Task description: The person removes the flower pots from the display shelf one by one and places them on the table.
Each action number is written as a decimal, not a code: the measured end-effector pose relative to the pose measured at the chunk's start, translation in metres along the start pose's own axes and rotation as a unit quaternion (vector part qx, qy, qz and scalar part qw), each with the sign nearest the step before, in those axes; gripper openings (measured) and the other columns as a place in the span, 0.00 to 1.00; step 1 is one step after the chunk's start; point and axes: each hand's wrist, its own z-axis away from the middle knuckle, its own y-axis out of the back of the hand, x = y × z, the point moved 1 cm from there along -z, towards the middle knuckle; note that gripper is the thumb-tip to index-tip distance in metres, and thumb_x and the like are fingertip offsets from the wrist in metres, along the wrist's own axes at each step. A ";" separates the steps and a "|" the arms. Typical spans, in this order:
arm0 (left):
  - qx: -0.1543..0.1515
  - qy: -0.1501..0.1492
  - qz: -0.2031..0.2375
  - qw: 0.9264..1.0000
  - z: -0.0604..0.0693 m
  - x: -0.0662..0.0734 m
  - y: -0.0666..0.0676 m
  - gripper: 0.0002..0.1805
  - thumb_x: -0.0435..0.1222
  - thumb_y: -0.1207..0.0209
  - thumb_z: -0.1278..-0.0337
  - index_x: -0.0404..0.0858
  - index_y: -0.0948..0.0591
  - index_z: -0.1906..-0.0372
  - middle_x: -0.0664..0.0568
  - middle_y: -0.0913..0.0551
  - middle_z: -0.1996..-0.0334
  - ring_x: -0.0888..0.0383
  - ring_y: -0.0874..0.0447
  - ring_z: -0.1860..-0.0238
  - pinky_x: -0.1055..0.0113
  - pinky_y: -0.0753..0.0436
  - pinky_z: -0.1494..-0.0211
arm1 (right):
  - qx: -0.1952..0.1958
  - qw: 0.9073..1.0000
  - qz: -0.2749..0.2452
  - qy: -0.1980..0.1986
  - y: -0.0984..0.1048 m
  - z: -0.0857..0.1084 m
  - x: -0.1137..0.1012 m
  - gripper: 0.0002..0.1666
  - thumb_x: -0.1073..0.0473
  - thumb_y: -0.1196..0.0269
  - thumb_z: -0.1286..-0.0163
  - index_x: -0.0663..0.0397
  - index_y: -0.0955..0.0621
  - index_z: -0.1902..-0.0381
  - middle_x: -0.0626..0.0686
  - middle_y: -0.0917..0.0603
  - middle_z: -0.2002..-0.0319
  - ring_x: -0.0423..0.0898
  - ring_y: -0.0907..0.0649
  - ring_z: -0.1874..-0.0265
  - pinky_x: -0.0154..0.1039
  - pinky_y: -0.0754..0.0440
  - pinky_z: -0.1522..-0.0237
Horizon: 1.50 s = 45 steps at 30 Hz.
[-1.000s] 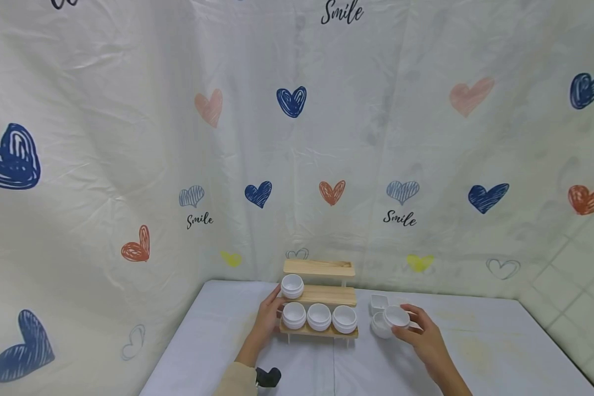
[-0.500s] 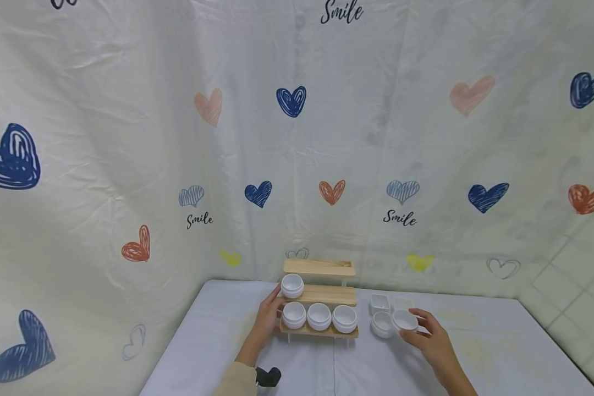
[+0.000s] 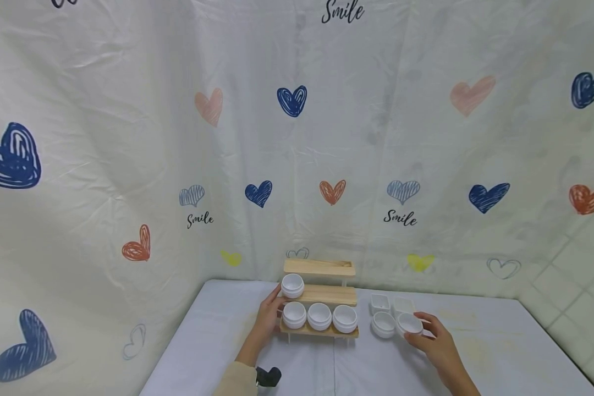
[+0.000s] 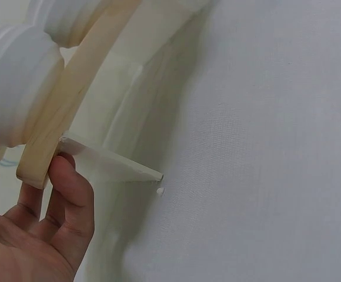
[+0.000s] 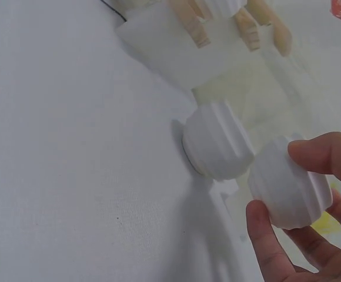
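Head view: the right hand has a held bowl pinched between thumb and fingers, out on the right of the table. It's just beside the loose bowl; whether the two touch, or whether its base is on the cloth, I can't tell. Over to the left, the left hand grips the left end of the rack, fingers right by a leg.

Here's the danger! Any sideways drift of the right hand could knock the loose bowl, perhaps into the dishes beyond. That pinch on smooth-looking sides might slip if it slackens. And a tug from the left hand could skid the rack and topple bowls that seem merely to stand there.

Now the count: one rack, three boards. Three near-row bowls, one middle bowl at the left end, plus the held and loose pair: six round ones. Square dishes, two: the left dish and the right dish, both on the far side.
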 end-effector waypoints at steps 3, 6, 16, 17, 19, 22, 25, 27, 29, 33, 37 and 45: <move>-0.002 -0.002 0.000 1.000 -0.001 -0.001 0.000 0.35 0.47 0.45 0.32 0.50 0.34 0.22 0.40 0.17 0.54 0.54 0.25 0.59 0.64 0.26 0.58 | 0.001 1.000 -0.007 -0.002 0.001 0.000 0.001 0.45 0.59 0.26 0.39 0.59 0.35 0.28 0.56 0.18 0.45 0.31 0.17 0.62 0.32 0.19 0.58; 0.000 -0.003 0.000 1.000 -0.001 -0.001 -0.001 0.34 0.47 0.46 0.32 0.50 0.34 0.22 0.37 0.18 0.52 0.54 0.25 0.59 0.64 0.27 0.58 | 0.003 1.000 -0.010 -0.006 0.001 0.000 0.001 0.45 0.61 0.26 0.39 0.59 0.35 0.28 0.56 0.18 0.46 0.31 0.17 0.62 0.32 0.18 0.58; 0.006 0.000 0.000 1.000 -0.001 -0.001 -0.001 0.34 0.46 0.46 0.32 0.50 0.34 0.22 0.43 0.17 0.57 0.55 0.25 0.60 0.63 0.26 0.58 | 0.004 0.999 0.039 -0.024 0.005 -0.006 0.012 0.47 0.55 0.25 0.38 0.57 0.35 0.26 0.67 0.23 0.36 0.27 0.20 0.61 0.31 0.20 0.58; 0.005 0.000 0.001 1.000 -0.002 -0.001 -0.001 0.34 0.46 0.46 0.32 0.50 0.34 0.22 0.45 0.17 0.58 0.55 0.25 0.61 0.63 0.26 0.58 | 0.003 0.999 0.043 -0.025 0.005 -0.007 0.013 0.48 0.55 0.25 0.38 0.56 0.35 0.26 0.67 0.23 0.36 0.27 0.20 0.61 0.31 0.20 0.58; 0.003 0.000 0.001 1.000 -0.002 -0.002 -0.001 0.34 0.46 0.46 0.32 0.50 0.34 0.22 0.47 0.17 0.59 0.55 0.25 0.61 0.63 0.26 0.59 | 0.002 0.999 0.044 -0.026 0.006 -0.008 0.015 0.47 0.54 0.25 0.38 0.57 0.36 0.26 0.67 0.24 0.35 0.27 0.21 0.61 0.31 0.20 0.58; 0.000 -0.004 0.001 1.000 -0.002 -0.002 0.000 0.34 0.47 0.45 0.32 0.50 0.34 0.22 0.46 0.17 0.59 0.55 0.25 0.61 0.63 0.26 0.59 | -0.001 0.999 0.044 -0.027 0.006 -0.010 0.016 0.47 0.55 0.26 0.38 0.57 0.36 0.26 0.68 0.24 0.35 0.28 0.21 0.60 0.31 0.20 0.58; -0.002 -0.004 0.002 1.000 -0.002 -0.002 0.001 0.35 0.48 0.45 0.32 0.51 0.34 0.22 0.44 0.17 0.56 0.55 0.24 0.60 0.63 0.26 0.58 | -0.004 0.999 0.046 -0.028 0.006 -0.012 0.017 0.48 0.54 0.26 0.37 0.58 0.37 0.26 0.69 0.25 0.34 0.29 0.21 0.60 0.31 0.20 0.58; -0.004 -0.005 0.002 1.000 -0.002 -0.001 0.000 0.35 0.48 0.45 0.32 0.51 0.34 0.22 0.41 0.17 0.55 0.55 0.24 0.59 0.63 0.26 0.57 | -0.004 0.998 0.052 -0.029 0.007 -0.014 0.018 0.48 0.54 0.26 0.37 0.58 0.36 0.26 0.69 0.26 0.34 0.30 0.22 0.59 0.31 0.21 0.58; -0.005 -0.004 0.003 1.000 -0.003 -0.001 0.000 0.35 0.48 0.45 0.32 0.51 0.34 0.22 0.40 0.17 0.54 0.55 0.24 0.59 0.63 0.26 0.57 | -0.005 0.997 0.064 -0.029 0.007 -0.015 0.018 0.48 0.52 0.26 0.37 0.57 0.36 0.26 0.70 0.26 0.33 0.31 0.22 0.58 0.31 0.22 0.58; -0.006 -0.003 0.003 1.000 -0.003 -0.002 0.001 0.35 0.48 0.45 0.32 0.51 0.34 0.22 0.40 0.17 0.54 0.54 0.25 0.58 0.63 0.26 0.57 | -0.007 0.996 0.082 -0.030 0.007 -0.018 0.018 0.48 0.50 0.26 0.38 0.57 0.36 0.27 0.71 0.27 0.32 0.33 0.22 0.55 0.31 0.24 0.57; -0.005 -0.001 0.003 1.000 -0.004 -0.003 0.001 0.35 0.48 0.45 0.32 0.51 0.34 0.22 0.44 0.17 0.56 0.54 0.25 0.59 0.63 0.26 0.58 | -0.008 0.995 0.093 -0.027 0.007 -0.018 0.017 0.49 0.49 0.26 0.38 0.59 0.35 0.27 0.73 0.28 0.32 0.35 0.21 0.53 0.31 0.24 0.57; -0.004 -0.010 0.001 1.000 -0.003 -0.002 0.000 0.34 0.47 0.45 0.32 0.50 0.34 0.22 0.47 0.17 0.59 0.55 0.24 0.60 0.64 0.26 0.56 | -0.010 0.996 0.085 -0.028 0.005 -0.021 0.018 0.49 0.49 0.26 0.38 0.59 0.36 0.27 0.74 0.29 0.32 0.36 0.19 0.53 0.32 0.21 0.59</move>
